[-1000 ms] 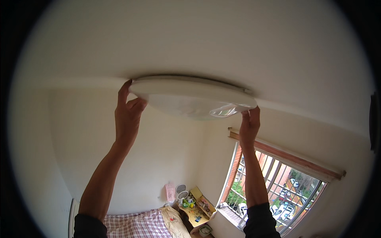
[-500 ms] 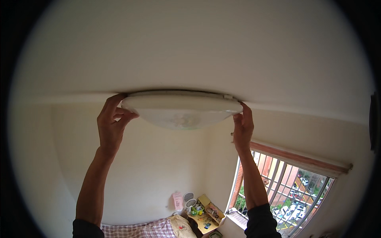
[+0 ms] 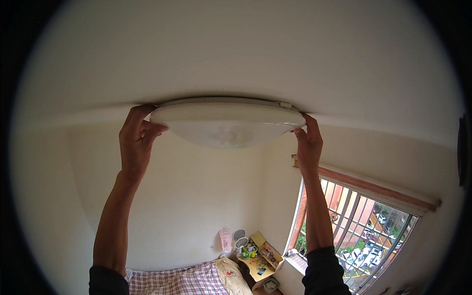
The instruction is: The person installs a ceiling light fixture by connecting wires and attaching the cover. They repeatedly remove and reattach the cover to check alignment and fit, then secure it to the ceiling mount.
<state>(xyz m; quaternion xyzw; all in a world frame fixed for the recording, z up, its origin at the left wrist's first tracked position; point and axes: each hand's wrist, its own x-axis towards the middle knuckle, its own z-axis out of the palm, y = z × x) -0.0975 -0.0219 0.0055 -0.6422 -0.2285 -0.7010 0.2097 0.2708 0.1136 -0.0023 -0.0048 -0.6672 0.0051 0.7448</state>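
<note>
Overhead, a round white ceiling light cover (image 3: 226, 115) sits against its base ring (image 3: 221, 100) at the ceiling, its rounded face bulging downward. My left hand (image 3: 136, 135) grips the cover's left rim, thumb underneath and fingers curled over the top edge. On the opposite side my right hand (image 3: 309, 140) pinches the right rim in the same way, with its thumb below. A small pale clip (image 3: 285, 104) shows on the upper edge near my right hand. The fingertips behind the rim are hidden on both sides.
Below right is a barred window (image 3: 356, 228) with a reddish rail (image 3: 378, 188) above it. Down in the corner stands a small yellow desk (image 3: 258, 269) with clutter and a round mirror. A bed with a checked cover (image 3: 177, 281) lies along the wall.
The light and both hands appear higher in the picture, and the room below has shifted slightly right. Both hands keep their hold on the rim.
</note>
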